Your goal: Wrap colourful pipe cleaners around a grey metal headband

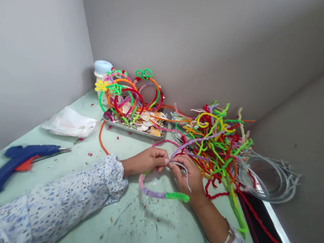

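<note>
At least three fuzzy colours, pink, lilac and green, cover the curved band at six o'clock from the left hand and right hand, their fingertips together, pinching a lilac stem. Toward four o'clock, the pale wire looks bare, so covering seems unfinished.
</note>
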{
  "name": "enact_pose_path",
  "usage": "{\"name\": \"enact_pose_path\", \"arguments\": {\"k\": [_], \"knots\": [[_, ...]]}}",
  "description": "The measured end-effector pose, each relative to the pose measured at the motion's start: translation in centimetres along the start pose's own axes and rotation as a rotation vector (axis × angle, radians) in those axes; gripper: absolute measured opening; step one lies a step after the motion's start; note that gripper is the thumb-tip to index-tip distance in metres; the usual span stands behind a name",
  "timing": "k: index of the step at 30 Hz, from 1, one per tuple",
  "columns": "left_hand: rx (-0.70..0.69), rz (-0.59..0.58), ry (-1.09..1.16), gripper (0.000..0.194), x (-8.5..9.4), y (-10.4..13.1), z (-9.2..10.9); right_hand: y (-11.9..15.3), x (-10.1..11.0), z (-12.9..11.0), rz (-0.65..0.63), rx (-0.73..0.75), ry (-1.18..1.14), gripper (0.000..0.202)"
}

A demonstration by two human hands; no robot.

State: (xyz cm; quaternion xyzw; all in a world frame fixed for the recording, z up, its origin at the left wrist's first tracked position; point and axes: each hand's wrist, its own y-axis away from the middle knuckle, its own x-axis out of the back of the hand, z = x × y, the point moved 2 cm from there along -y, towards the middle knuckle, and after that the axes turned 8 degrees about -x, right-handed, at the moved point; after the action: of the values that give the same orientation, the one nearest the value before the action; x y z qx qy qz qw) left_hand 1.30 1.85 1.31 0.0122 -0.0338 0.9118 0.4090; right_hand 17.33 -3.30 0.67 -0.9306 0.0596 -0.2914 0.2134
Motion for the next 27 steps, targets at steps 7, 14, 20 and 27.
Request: {"name": "enact_pose_path", "arguments": {"k": [7,14,20,27], "knots": [[0.031,-0.063,0.09,0.026,0.0,-0.1,0.0,-0.2,0.3,-0.8,-0.045,0.043,0.009,0.002],[0.095,-0.12,0.151,0.028,0.2,-0.2,-0.7,0.0,0.5,-0.8,-0.094,0.114,0.019,0.006],[0.121,-0.126,0.167,0.029,0.4,-0.4,-1.2,0.0,0.5,-0.9,-0.108,0.147,-0.003,0.009],[0.09,-0.124,0.18,0.026,0.4,-0.5,-1.2,0.0,0.5,-0.6,-0.104,0.108,0.002,0.01]]}}
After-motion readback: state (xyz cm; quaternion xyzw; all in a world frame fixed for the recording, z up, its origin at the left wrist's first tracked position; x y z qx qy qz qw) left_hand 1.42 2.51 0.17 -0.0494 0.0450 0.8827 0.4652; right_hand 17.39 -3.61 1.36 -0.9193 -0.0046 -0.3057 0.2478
